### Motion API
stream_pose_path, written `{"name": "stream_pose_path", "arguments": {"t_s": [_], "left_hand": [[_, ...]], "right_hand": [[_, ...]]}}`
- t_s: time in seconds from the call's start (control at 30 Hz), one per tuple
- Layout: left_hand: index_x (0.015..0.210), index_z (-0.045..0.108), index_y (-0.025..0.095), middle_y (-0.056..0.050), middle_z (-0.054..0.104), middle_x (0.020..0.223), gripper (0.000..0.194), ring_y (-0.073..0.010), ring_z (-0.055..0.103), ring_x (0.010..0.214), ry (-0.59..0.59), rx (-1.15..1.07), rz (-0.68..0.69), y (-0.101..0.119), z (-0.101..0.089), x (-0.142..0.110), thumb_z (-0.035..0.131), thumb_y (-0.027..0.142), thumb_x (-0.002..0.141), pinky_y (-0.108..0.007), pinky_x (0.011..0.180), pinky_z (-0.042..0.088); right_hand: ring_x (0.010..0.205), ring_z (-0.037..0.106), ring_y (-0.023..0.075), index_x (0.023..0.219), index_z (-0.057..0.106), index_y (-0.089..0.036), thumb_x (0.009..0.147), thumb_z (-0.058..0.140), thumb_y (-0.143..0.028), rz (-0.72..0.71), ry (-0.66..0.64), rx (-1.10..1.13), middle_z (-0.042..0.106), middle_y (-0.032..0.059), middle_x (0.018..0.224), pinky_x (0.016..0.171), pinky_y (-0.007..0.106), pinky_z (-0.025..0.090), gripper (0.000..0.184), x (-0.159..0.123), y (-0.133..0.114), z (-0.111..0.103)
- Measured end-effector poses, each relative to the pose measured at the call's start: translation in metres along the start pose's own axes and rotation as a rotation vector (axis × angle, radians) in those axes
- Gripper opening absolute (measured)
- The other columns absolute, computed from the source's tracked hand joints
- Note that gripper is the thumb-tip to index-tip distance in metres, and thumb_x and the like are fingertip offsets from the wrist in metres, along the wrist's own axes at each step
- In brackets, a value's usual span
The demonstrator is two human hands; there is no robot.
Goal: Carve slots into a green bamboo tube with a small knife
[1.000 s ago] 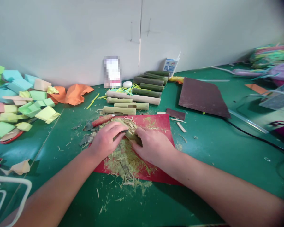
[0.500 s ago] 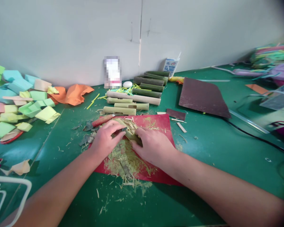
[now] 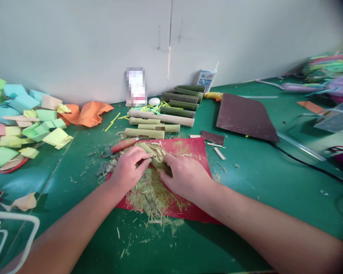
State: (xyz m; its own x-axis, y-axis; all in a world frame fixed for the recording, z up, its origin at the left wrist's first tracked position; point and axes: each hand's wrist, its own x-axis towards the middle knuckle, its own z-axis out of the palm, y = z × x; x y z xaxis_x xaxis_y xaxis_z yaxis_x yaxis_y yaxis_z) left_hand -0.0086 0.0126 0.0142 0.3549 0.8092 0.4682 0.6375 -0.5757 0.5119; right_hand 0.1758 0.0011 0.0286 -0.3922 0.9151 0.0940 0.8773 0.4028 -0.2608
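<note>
My right hand point(image 3: 185, 173) grips a green bamboo tube point(image 3: 159, 164), its fingers wrapped over the near right end. The tube lies tilted above a red sheet point(image 3: 194, 152) strewn with pale shavings and dust. At the tube's left side, my left hand point(image 3: 133, 165) is closed in a pinch, thumb against forefinger. What sits between those fingertips is too small and hidden to name. Just behind my left hand lies a carving knife with a red handle point(image 3: 124, 145).
Behind the sheet lie several bamboo pieces point(image 3: 144, 133), with a phone point(image 3: 136, 87) against the wall. Dark brown sandpaper point(image 3: 246, 118) lies to the right, near a drink carton point(image 3: 205, 80). Folded paper pieces point(image 3: 25, 102) crowd the left. A white metal frame point(image 3: 31, 228) stands at the front left.
The thumb and forefinger of my left hand have come closer together; a small dark bit seen between them earlier is now mostly hidden. My right hand holds still on the tube.
</note>
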Motion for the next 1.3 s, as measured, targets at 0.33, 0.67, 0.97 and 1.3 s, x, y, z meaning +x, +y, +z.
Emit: {"name": "stream_pose_path", "arguments": {"t_s": [0.33, 0.67, 0.97, 1.3], "left_hand": [[0.097, 0.063, 0.017, -0.007, 0.064, 0.091, 0.017, -0.0166, 0.060, 0.086, -0.089, 0.034, 0.052, 0.0028, 0.0004, -0.0007, 0.051, 0.015, 0.086, -0.032, 0.078, 0.049], [0.091, 0.066, 0.020, -0.003, 0.070, 0.089, 0.012, -0.0152, 0.065, 0.082, -0.026, -0.015, -0.032, 0.0017, 0.0015, -0.0010, 0.059, 0.017, 0.081, -0.028, 0.076, 0.052], [0.090, 0.064, 0.015, -0.006, 0.065, 0.084, 0.013, -0.0153, 0.061, 0.079, -0.076, 0.005, 0.048, 0.0026, 0.0023, -0.0016, 0.052, 0.015, 0.085, -0.028, 0.072, 0.049], [0.092, 0.063, 0.015, -0.006, 0.064, 0.084, 0.013, -0.0155, 0.060, 0.079, -0.052, 0.037, 0.110, -0.0003, 0.0048, -0.0042, 0.052, 0.014, 0.085, -0.029, 0.072, 0.048]], "right_hand": [[0.063, 0.057, 0.0156, 0.082, 0.054, -0.019, 0.083, 0.045, -0.036, 0.002, -0.007, -0.018, 0.063, 0.0028, 0.075, 0.051, 0.028, 0.025, 0.019, 0.0004, -0.0001, 0.0002], [0.064, 0.057, 0.0163, 0.079, 0.053, -0.020, 0.081, 0.046, -0.036, -0.012, 0.012, -0.002, 0.063, 0.0018, 0.074, 0.051, 0.028, 0.025, 0.017, -0.0003, 0.0007, 0.0013], [0.064, 0.057, 0.0160, 0.081, 0.054, -0.019, 0.082, 0.046, -0.036, -0.006, -0.009, -0.012, 0.063, 0.0030, 0.077, 0.052, 0.028, 0.026, 0.018, -0.0003, -0.0010, -0.0006], [0.064, 0.056, 0.0158, 0.078, 0.056, -0.018, 0.083, 0.045, -0.034, -0.018, -0.019, 0.019, 0.062, 0.0039, 0.077, 0.053, 0.028, 0.027, 0.020, 0.0018, -0.0007, 0.0001]]}}
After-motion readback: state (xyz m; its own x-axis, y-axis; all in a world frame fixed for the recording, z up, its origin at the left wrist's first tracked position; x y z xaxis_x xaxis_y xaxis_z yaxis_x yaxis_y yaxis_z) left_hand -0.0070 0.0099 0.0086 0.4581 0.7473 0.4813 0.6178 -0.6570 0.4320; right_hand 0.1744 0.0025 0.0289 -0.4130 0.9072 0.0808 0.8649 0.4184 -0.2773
